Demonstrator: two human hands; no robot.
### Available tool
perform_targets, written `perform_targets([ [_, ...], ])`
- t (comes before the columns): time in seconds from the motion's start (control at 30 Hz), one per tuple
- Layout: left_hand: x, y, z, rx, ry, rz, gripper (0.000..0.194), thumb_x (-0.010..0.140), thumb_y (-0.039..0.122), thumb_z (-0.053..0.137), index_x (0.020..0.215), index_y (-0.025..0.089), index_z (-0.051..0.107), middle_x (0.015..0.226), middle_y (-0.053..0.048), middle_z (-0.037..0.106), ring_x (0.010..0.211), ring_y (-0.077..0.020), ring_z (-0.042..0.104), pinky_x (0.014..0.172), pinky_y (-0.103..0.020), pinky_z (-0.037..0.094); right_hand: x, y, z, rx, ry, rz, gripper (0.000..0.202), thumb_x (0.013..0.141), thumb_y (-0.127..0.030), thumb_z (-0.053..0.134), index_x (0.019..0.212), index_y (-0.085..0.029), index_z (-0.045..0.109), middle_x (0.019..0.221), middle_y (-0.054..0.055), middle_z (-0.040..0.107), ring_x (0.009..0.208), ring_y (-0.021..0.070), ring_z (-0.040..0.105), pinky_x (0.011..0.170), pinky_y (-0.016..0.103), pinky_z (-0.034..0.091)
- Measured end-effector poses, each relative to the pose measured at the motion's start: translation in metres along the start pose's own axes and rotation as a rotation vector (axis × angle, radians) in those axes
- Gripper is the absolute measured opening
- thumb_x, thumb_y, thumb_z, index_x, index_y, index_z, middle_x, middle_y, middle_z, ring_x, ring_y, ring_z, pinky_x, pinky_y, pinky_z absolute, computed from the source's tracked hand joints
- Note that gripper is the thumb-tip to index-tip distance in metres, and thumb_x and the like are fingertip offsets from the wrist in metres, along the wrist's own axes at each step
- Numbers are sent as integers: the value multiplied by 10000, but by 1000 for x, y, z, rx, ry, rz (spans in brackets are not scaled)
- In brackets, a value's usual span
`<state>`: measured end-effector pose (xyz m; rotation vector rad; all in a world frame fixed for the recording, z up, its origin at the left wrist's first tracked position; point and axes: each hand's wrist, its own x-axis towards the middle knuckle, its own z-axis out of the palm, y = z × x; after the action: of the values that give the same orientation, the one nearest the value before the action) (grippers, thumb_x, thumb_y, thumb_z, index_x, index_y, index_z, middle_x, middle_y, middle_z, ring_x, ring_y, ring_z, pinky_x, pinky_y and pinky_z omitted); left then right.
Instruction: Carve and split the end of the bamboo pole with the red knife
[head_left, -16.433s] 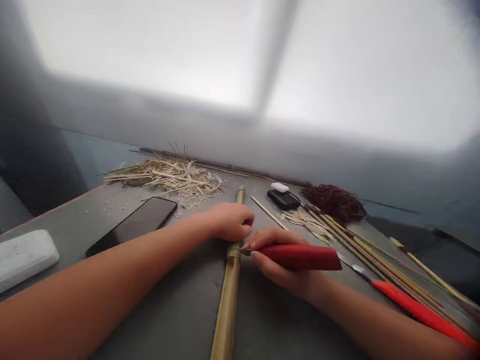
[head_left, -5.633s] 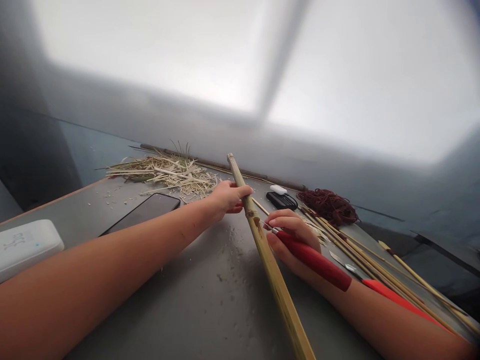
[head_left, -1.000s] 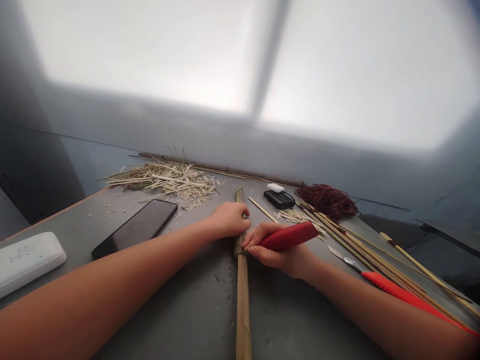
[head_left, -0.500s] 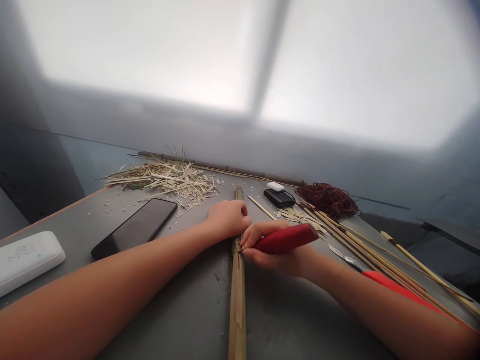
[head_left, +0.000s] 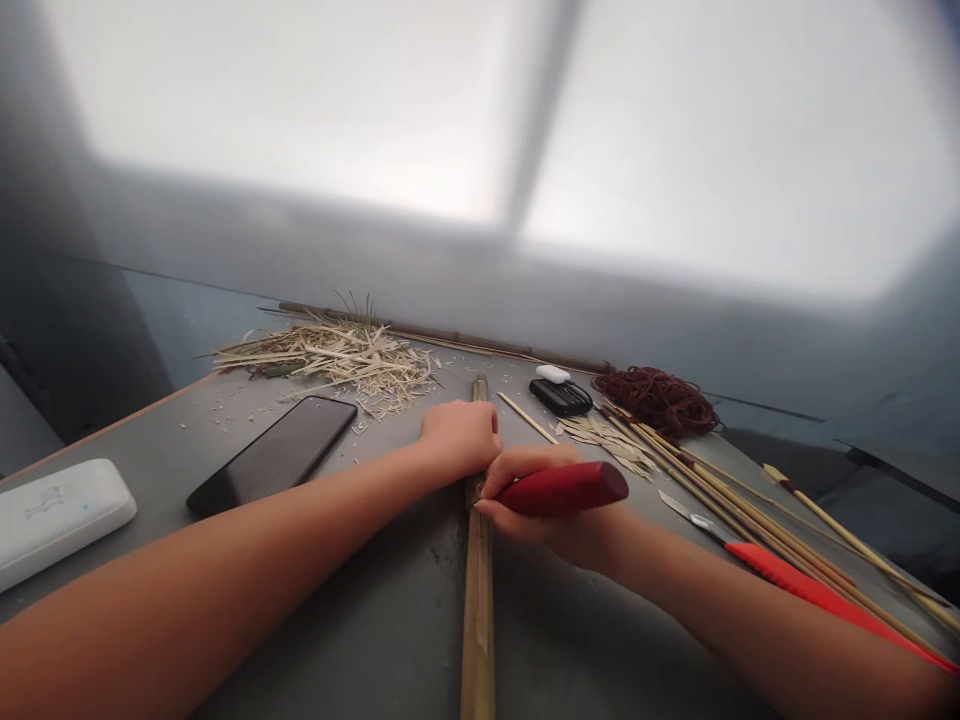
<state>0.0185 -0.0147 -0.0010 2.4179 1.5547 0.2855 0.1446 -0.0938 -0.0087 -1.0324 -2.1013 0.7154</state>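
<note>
A bamboo pole point(head_left: 478, 610) lies lengthwise on the grey table, running away from me, with a split or scraped strip along its near part. My left hand point(head_left: 460, 438) is closed around the pole at its farther part, fingers curled over it. Just nearer, my right hand point(head_left: 536, 515) grips a red-handled tool point(head_left: 566, 488), its thumb and fingertips against the pole by a node. The tool's working end is hidden by the fingers, so I cannot tell its shape.
Left: a black phone point(head_left: 274, 455), a white device point(head_left: 67, 520) and a heap of bamboo shavings point(head_left: 337, 358). Right: a black power bank point(head_left: 561, 397), brown cord point(head_left: 656, 400), thin bamboo sticks point(head_left: 735, 505) and a red-handled blade point(head_left: 799, 583). Another pole point(head_left: 450, 338) lies along the wall.
The red handle has swung slightly down and toward me as my right hand shifted a little left on the pole. My left hand stays on the pole.
</note>
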Motion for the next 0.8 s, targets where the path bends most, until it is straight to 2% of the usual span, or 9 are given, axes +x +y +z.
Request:
perform_targets([
  [0.1, 0, 0, 0, 8, -9, 5, 246, 770, 332, 518, 942, 268, 681, 953, -58, 733, 911, -281, 668, 724, -343, 488, 2, -2, -1, -118, -4, -77, 42, 715, -182, 686, 677, -187, 670, 643, 0, 643, 581, 119, 531, 569, 237, 418],
  [0.2, 0, -3, -1, -21, -23, 29, 260, 777, 347, 516, 975, 275, 668, 989, -44, 726, 927, -270, 661, 731, -336, 488, 3, 3, -2, 4, -32, -16, 56, 745, -219, 676, 700, -190, 663, 700, 20, 659, 615, 134, 556, 577, 245, 436],
  [0.27, 0, -5, -1, -42, -34, 41, 274, 764, 351, 532, 997, 278, 659, 1007, -33, 722, 935, -263, 656, 734, -330, 488, 3, 8, -1, 121, -3, 26, 77, 757, -241, 672, 707, -188, 646, 736, 31, 669, 649, 145, 582, 592, 248, 459],
  [0.4, 2, -8, 0, -67, -15, 54, 258, 767, 366, 528, 971, 282, 661, 997, -18, 720, 925, -248, 653, 729, -319, 486, -1, 16, 1, 191, 33, -4, 64, 756, -219, 672, 713, -189, 636, 797, 44, 694, 736, 163, 630, 690, 277, 505],
  [0.53, 3, -9, 3, -82, -8, 63, 254, 772, 387, 525, 957, 284, 664, 975, -15, 722, 904, -242, 653, 713, -316, 485, -2, 16, 1, 220, 52, -16, 56, 743, -191, 662, 699, -191, 628, 795, 44, 700, 742, 162, 639, 690, 277, 515],
  [0.63, 1, -7, 5, -86, 6, 47, 257, 787, 367, 502, 967, 283, 665, 977, -16, 724, 904, -241, 655, 719, -318, 487, -2, 13, 1, 198, 54, -6, 61, 733, -208, 669, 688, -191, 632, 785, 46, 703, 724, 167, 639, 671, 274, 517],
  [0.8, 0, -3, 3, -76, 16, -10, 260, 781, 349, 498, 967, 302, 672, 983, -13, 725, 906, -251, 662, 712, -325, 496, 0, 6, -4, 70, -23, 4, 51, 738, -224, 677, 716, -179, 682, 754, 47, 702, 682, 165, 620, 628, 252, 489],
])
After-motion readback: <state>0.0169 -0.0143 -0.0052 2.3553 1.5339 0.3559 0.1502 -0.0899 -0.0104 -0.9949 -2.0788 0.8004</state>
